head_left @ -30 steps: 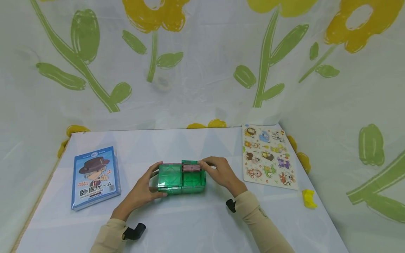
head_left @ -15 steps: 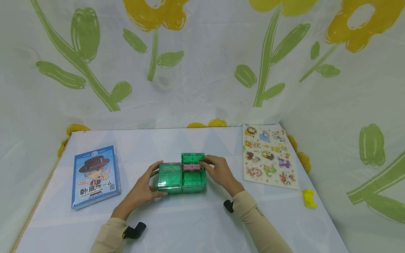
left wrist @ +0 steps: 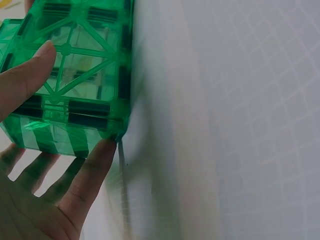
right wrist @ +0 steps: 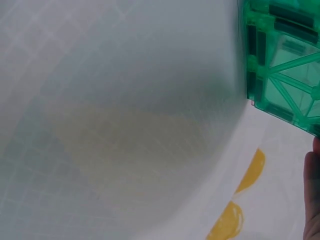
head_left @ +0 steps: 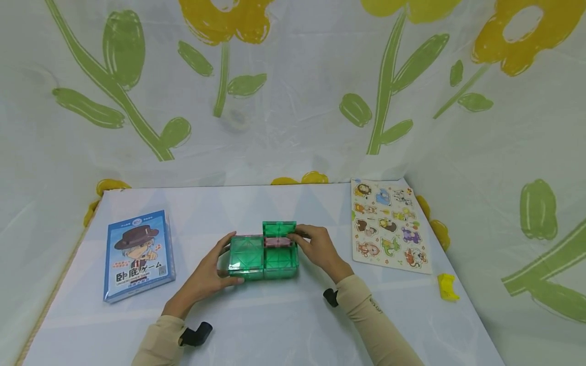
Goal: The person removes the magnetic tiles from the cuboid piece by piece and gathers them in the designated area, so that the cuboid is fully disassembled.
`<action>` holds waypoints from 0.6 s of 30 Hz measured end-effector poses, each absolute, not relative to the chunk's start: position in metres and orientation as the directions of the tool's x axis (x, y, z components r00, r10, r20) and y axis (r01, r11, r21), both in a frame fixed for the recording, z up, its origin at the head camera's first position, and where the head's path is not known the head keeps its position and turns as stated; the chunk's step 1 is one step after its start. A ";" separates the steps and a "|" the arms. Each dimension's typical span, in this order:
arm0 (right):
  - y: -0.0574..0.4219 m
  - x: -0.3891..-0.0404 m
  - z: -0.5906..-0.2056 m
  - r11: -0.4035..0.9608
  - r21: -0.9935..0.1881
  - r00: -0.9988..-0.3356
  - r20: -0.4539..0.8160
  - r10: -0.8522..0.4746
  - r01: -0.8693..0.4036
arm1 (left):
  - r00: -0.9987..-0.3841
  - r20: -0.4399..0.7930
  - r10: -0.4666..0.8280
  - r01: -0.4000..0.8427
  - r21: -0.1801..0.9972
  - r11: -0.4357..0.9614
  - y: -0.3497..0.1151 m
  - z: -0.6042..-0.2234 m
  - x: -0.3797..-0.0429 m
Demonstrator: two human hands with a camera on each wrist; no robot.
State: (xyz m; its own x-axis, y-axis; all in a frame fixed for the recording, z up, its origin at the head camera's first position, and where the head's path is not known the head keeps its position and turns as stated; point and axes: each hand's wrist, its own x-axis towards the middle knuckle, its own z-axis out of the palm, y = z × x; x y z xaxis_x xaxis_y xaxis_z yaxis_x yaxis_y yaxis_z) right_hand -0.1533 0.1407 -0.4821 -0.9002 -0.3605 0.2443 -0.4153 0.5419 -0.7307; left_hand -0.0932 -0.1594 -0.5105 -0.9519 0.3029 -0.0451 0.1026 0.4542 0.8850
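A box of translucent green magnetic tiles (head_left: pixel 246 254) lies on the table before me. Its right half has an uncovered top, and a green tile (head_left: pixel 279 229) stands up at the back. Just below that tile runs a narrow pink piece (head_left: pixel 277 242). My left hand (head_left: pixel 206 277) grips the box's left end, thumb at the front and fingers round the far side. In the left wrist view, thumb and fingers span the end wall. My right hand (head_left: pixel 320 251) pinches the back right corner beside the pink piece; in the right wrist view only a finger's edge (right wrist: pixel 312 190) shows.
To the left lies a blue boxed card game (head_left: pixel 138 254). At the back right is an animal sticker board (head_left: pixel 389 226), and a crumpled yellow piece (head_left: pixel 447 287) sits near the right edge. A flower-printed sheet (head_left: pixel 293 101) rises behind the white table (head_left: pixel 274 325).
The green tile at the back has swung up and shows more of its face. My right hand has shifted slightly up with it, then stayed; the left hand holds its place.
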 end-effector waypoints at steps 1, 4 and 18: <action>0.141 -0.153 -0.482 0.544 -0.729 -0.900 0.246 -0.359 -0.416 | -0.952 -0.045 0.304 0.103 0.886 0.452 -0.160 -0.511 -0.093; 0.141 -0.154 -0.482 0.542 -0.728 -0.900 0.255 -0.354 -0.420 | -0.954 -0.044 0.297 0.097 0.891 0.444 -0.160 -0.511 -0.094; 0.139 -0.157 -0.482 0.552 -0.733 -0.911 0.244 -0.332 -0.397 | -0.953 -0.032 0.301 0.109 0.890 0.443 -0.159 -0.509 -0.093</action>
